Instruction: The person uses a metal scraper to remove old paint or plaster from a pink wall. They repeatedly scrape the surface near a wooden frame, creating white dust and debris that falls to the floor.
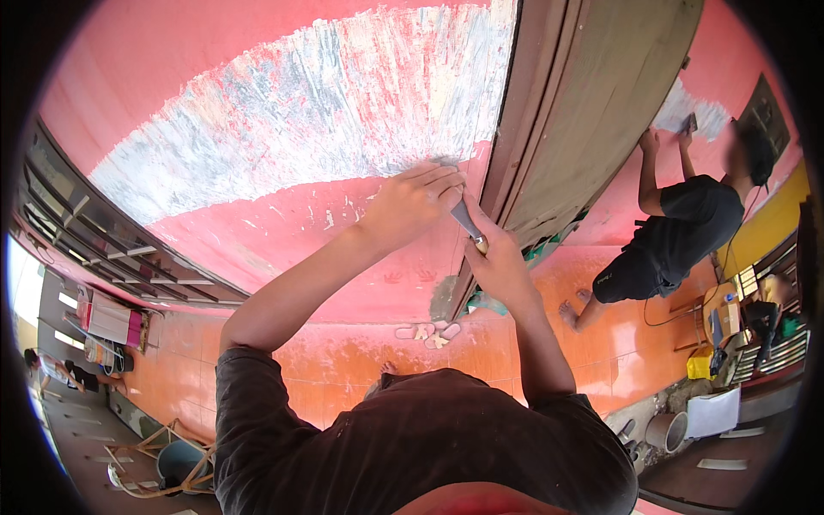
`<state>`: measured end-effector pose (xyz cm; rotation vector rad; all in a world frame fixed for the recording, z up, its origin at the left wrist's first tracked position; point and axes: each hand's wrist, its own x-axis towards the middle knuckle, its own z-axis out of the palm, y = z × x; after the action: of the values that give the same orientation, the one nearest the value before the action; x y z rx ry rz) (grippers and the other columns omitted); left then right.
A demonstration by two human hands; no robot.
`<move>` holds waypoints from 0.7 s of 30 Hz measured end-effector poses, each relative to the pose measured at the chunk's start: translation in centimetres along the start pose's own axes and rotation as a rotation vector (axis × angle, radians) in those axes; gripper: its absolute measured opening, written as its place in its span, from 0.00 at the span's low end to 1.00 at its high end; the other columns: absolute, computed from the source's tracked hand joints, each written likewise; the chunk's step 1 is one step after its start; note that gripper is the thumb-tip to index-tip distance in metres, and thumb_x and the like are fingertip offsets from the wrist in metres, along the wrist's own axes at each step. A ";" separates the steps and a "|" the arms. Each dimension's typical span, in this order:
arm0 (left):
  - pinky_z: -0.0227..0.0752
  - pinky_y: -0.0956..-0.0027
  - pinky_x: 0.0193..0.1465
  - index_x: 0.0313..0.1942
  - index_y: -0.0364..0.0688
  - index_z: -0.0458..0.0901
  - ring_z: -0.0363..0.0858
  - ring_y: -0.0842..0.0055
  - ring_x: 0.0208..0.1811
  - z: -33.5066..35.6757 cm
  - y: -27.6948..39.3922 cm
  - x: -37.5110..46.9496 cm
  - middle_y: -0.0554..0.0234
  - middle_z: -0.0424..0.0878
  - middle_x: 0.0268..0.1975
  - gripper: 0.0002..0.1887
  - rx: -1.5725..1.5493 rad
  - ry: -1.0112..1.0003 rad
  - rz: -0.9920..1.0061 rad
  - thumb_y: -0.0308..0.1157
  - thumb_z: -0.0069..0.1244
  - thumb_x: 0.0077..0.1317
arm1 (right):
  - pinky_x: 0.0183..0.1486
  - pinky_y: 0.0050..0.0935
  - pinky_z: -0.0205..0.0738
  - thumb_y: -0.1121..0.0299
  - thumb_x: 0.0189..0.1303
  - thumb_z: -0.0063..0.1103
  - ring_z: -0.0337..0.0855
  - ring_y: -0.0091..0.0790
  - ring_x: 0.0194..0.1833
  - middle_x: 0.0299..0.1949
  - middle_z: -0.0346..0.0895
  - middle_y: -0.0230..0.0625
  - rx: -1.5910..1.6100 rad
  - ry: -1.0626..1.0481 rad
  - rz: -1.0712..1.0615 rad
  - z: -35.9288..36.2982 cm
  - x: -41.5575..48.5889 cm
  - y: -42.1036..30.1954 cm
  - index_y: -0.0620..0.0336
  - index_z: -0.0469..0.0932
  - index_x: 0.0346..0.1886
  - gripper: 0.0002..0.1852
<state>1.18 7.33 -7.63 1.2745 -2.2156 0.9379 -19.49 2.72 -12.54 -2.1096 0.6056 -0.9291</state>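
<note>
My right hand (496,257) grips the handle of a metal scraper (465,219) with a wooden handle, its blade slanting up and left against the pink wall (360,257). My left hand (415,199) lies over the upper part of the blade, the fingers reaching toward my right hand; they partly hide the blade and its edge. Both hands are at the lower edge of a broad scraped patch (309,109), where white, grey and red layers show through the pink paint. A brown door frame (531,116) stands just right of my hands.
At right, a co-worker (689,219) in dark clothes holds a tool to another scraped patch. A barred window (116,238) is at left. Sandals (428,333) lie on the orange tiled floor (322,380). A wooden table (721,315), bucket (666,431) and other people are farther off.
</note>
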 end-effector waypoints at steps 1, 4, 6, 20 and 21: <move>0.82 0.62 0.65 0.49 0.40 0.88 0.88 0.68 0.60 0.0 0.0 0.4 0.62 0.90 0.56 0.15 -0.001 0.023 0.003 0.27 0.57 0.61 | 0.44 0.39 0.76 0.81 0.64 0.55 0.79 0.62 0.34 0.35 0.76 0.63 -0.013 0.025 0.012 -0.1 0.0 -0.1 0.41 0.61 0.84 0.43; 0.82 0.63 0.66 0.48 0.39 0.88 0.88 0.69 0.60 -0.8 -0.6 2.8 0.63 0.89 0.57 0.14 0.022 0.085 0.022 0.27 0.58 0.61 | 0.44 0.39 0.77 0.81 0.64 0.56 0.77 0.65 0.33 0.33 0.76 0.62 -0.018 0.094 0.045 -1.3 0.7 -2.2 0.40 0.61 0.83 0.43; 0.82 0.63 0.67 0.47 0.39 0.89 0.87 0.69 0.60 -1.6 -1.4 4.4 0.64 0.89 0.57 0.14 0.072 0.121 0.057 0.27 0.58 0.60 | 0.44 0.42 0.78 0.81 0.65 0.55 0.77 0.69 0.33 0.32 0.78 0.62 -0.038 0.148 -0.002 -1.9 1.9 -2.9 0.40 0.61 0.84 0.43; 0.88 0.65 0.56 0.42 0.46 0.87 0.90 0.68 0.56 -5.9 -7.5 11.4 0.71 0.92 0.53 0.11 0.228 0.361 0.099 0.25 0.61 0.58 | 0.49 0.46 0.77 0.80 0.65 0.54 0.81 0.62 0.37 0.38 0.79 0.62 -0.233 0.298 -0.139 -3.9 9.6 -7.8 0.49 0.63 0.82 0.40; 0.88 0.65 0.56 0.42 0.46 0.87 0.90 0.68 0.56 -6.3 -7.4 11.4 0.71 0.93 0.53 0.11 0.225 0.346 0.088 0.25 0.61 0.58 | 0.48 0.45 0.77 0.80 0.65 0.54 0.81 0.61 0.37 0.38 0.79 0.62 -0.250 0.309 -0.137 -3.6 9.8 -7.6 0.48 0.63 0.82 0.40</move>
<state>2.11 2.59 6.50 1.0181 -1.9494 1.3611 -15.23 -0.60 -0.79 -2.2676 0.7734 -1.3318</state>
